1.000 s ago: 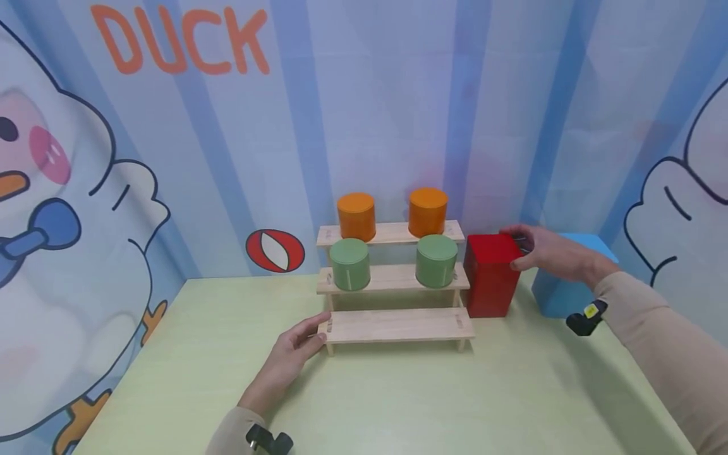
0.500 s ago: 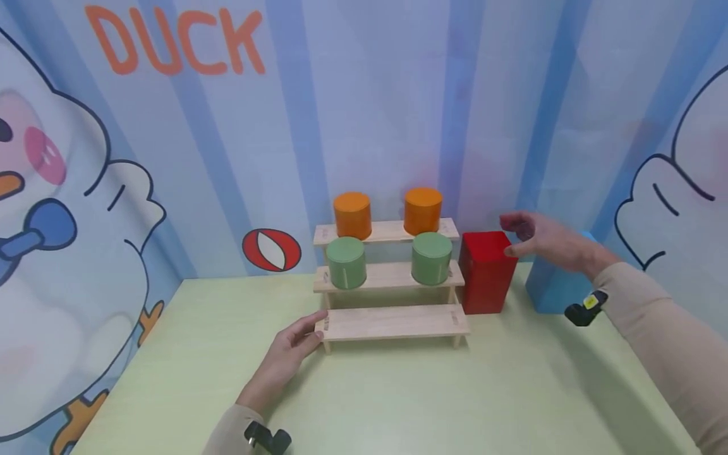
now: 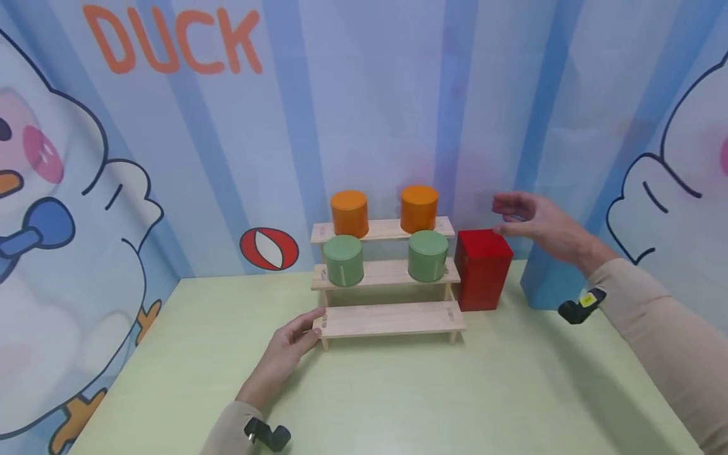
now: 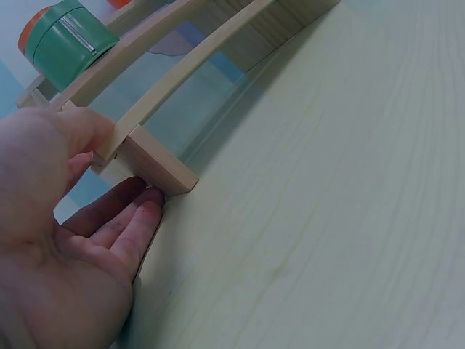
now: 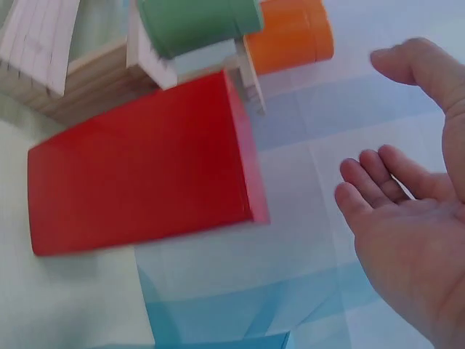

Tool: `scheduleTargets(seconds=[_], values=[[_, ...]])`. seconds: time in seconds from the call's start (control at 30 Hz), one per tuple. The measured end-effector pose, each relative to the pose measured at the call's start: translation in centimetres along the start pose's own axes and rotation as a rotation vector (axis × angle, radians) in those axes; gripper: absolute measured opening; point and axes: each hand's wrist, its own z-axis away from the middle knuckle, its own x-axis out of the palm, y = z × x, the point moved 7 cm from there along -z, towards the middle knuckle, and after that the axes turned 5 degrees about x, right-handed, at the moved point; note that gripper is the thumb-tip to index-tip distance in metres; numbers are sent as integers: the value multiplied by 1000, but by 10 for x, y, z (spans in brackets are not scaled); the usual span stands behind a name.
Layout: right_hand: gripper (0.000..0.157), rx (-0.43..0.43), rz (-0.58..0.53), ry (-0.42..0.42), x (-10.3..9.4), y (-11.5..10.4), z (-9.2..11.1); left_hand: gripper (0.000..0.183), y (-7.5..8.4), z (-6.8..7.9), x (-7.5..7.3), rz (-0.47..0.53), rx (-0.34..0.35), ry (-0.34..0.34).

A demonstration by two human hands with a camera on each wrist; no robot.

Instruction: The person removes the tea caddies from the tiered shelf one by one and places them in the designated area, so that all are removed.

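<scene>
A three-step wooden display stand (image 3: 392, 319) stands against the backdrop. My left hand (image 3: 280, 359) grips the left end of its lowest step; in the left wrist view the thumb lies at the step's edge and the fingers (image 4: 134, 222) touch the leg below. Upright beside the stand's right end is a tall red box (image 3: 483, 273). Over and right of its top hovers my right hand (image 3: 548, 226), holding nothing; the right wrist view shows a gap between the thumb (image 5: 407, 62) and the red box.
Two green cylindrical tins (image 3: 344, 262) sit on the middle step, two orange tins (image 3: 349, 215) on the top step. A blue box (image 3: 548, 281) stands right of the red box, partly behind the right forearm. Behind the table (image 3: 227, 322) hangs a printed duck curtain (image 3: 375, 95).
My right hand has let go of the red box's top and risen above it. The left hand keeps its place on the stand. The whole head view has shifted slightly.
</scene>
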Motion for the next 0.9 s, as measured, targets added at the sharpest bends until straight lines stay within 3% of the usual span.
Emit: scheduleTargets(seconds=[0.23, 0.4, 0.63, 0.9], values=[[82, 3, -51, 142, 3, -8, 9, 46, -1, -1, 1, 5, -3, -2], [79, -31, -116, 188, 13, -13, 13, 46, -1, -1, 1, 1, 5, -7], [73, -122, -257, 133, 41, -30, 10, 46, 0, -1, 0, -3, 7, 0], [79, -87, -266, 64, 71, -34, 6, 45, 0, -1, 0, 13, 21, 3]])
